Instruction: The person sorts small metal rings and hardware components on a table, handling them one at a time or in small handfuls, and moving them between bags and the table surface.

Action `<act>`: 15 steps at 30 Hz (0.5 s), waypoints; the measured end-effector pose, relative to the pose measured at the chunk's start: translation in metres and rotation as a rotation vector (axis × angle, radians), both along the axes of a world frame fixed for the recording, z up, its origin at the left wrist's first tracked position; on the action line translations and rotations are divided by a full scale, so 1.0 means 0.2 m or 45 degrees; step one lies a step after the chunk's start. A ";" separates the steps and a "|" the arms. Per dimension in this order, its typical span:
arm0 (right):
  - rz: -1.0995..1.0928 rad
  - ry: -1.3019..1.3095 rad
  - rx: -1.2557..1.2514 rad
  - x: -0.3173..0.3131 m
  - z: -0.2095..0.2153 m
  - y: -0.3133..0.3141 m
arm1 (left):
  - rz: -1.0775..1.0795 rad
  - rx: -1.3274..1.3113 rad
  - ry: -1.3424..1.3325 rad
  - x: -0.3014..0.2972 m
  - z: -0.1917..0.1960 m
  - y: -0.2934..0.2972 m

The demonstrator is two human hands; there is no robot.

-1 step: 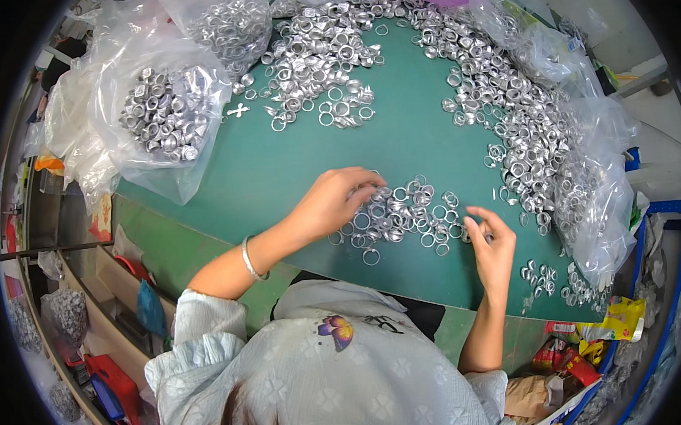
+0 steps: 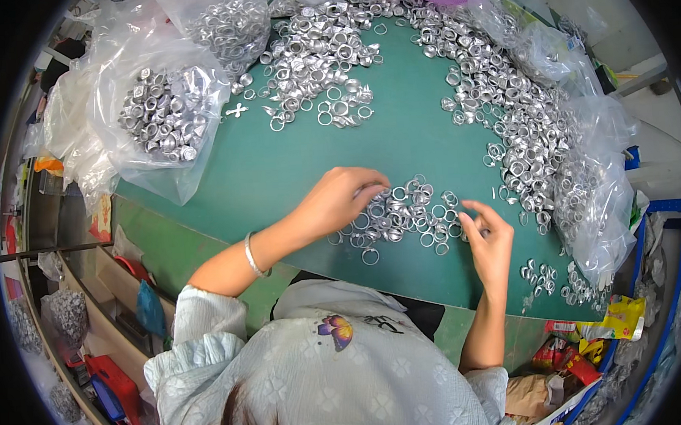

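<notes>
A small pile of silver-coloured metal rings [image 2: 395, 214] lies on the green tabletop [image 2: 421, 152] in front of me. My left hand [image 2: 352, 193] is at the pile's left end, its fingers curled and tips close to the thumb. Whatever is pinched there, if anything, is hidden. At the right end of the pile is my right hand [image 2: 489, 232], thumb and forefinger apart with a gap between them. Its other fingers are bent and partly hidden. A few rings lie right beside its thumb.
A larger heap of rings [image 2: 326, 53] lies farther back. Along the right edge runs a long heap [image 2: 531, 139], with a plastic bag [image 2: 601, 178] beside it. An open clear bag of rings [image 2: 161, 118] stands at left. A small cluster [image 2: 539, 277] lies near the right front.
My right hand has shifted very slightly left and up. The left hand has moved only a little; the rings look the same.
</notes>
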State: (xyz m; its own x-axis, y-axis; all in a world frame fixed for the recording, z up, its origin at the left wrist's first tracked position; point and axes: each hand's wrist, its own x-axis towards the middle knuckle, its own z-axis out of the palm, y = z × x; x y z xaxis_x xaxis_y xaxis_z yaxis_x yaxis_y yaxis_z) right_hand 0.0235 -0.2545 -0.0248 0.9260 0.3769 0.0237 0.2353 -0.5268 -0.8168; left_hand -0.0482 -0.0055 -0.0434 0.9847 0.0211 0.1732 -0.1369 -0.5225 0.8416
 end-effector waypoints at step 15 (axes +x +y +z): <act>0.168 1.011 0.858 0.10 0.00 0.10 | 0.008 0.258 0.069 0.20 -0.02 -0.10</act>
